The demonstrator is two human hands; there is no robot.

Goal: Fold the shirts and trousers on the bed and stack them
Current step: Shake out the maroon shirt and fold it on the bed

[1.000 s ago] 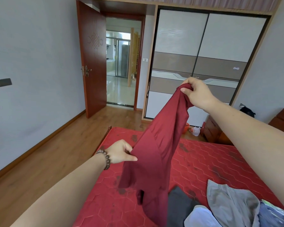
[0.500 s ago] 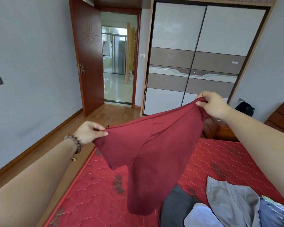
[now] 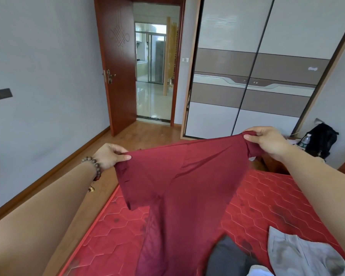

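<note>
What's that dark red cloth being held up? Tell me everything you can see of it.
The dark red shirt looks like thin, smooth, slightly shiny fabric. It is stretched out wide above the red quilted mattress, unfolded. The left hand pinches one top corner by a short sleeve; the right hand grips the other. Its lower part hangs toward the bed.

Red hex-quilted mattress below both hands; dark grey garment, light grey trousers, white garment lying under right forearm.

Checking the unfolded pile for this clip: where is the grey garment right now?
In the head view, the grey garment lies on the red bed at lower right, beside a dark garment.
</note>
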